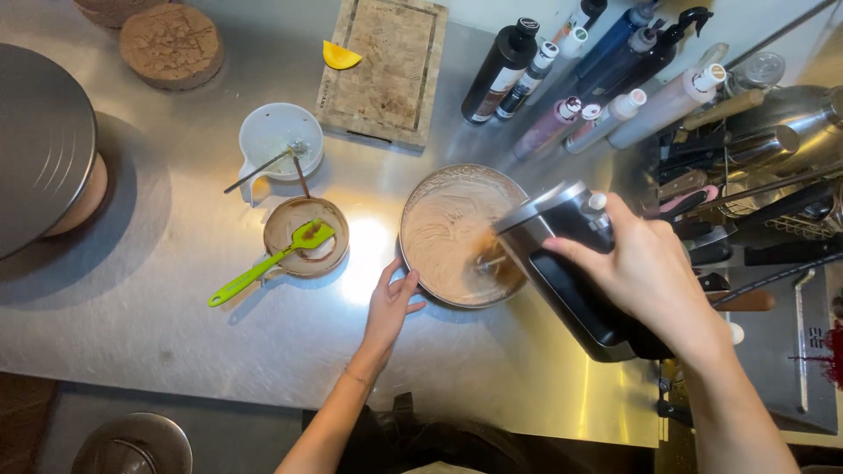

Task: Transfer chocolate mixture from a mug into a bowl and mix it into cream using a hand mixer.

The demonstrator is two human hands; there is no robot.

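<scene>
Nearest the camera, two bare forearms reach out over a brushed stainless-steel bench (158, 333). On the right, the right hand (645, 272) is clenched around the handle of a black and silver electric hand mixer (562, 254), tilted so that its beaters sink into the round metal mixing bowl (420, 197) at the middle of the bench. Over on the other side, the left hand (391, 303) lies with fingers spread against the near rim of that bowl, steadying it rather than gripping anything.

Inside the bowl sits a pale tan batter (443, 233), already smooth and ridged with swirl marks, with a darker brown streak around the beaters, so the blending looks well advanced but, by my judgement, not uniform yet.

Left of the bowl, a small brown ceramic dish (283, 230) with a bright green silicone spatula (263, 268) lying across it looks scraped nearly clean. Behind it, a white plastic jug (272, 132) holding a thin metal utensil appears emptied. Further back lie a wooden chopping board (386, 70) and a round brown cake layer (171, 44), both untouched, with a row of dark and pale squeeze bottles (580, 96) to the right.
</scene>
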